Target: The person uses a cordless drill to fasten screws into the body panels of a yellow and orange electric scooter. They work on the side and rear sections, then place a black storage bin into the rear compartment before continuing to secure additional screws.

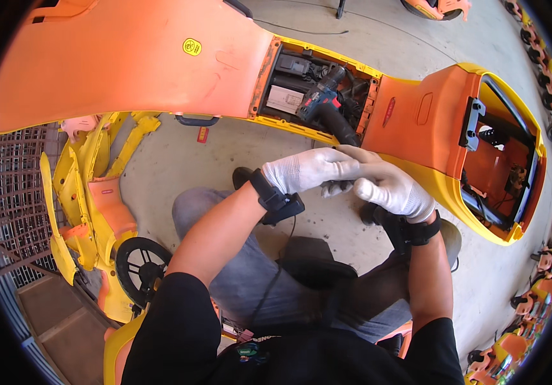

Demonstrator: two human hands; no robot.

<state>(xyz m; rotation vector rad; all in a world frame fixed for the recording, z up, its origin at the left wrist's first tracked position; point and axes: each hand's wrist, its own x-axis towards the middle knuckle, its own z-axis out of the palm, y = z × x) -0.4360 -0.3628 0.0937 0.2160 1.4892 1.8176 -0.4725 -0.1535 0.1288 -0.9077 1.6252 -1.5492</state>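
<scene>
Both my hands wear white knitted gloves and meet above my lap, just in front of an orange-and-yellow scooter body. My left hand point(311, 170) reaches rightward with its fingers stretched out and overlapping those of my right hand point(396, 190). The right hand's fingers are extended too, its thumb standing apart. Greyish fingertips show beneath; the space between the palms is hidden. Beyond the hands, a dark blue and black cordless drill point(323, 101) lies across the open compartment point(314, 130) of the scooter body point(141, 58), its handle end pointing toward my hands.
Yellow and orange body panels point(86, 186) are piled at left by a brown metal rack point(16, 186). Near them stands a black spoked wheel point(141, 269). The scooter's open end point(504, 154) lies at right. Rows of scooters point(513, 340) line the far right.
</scene>
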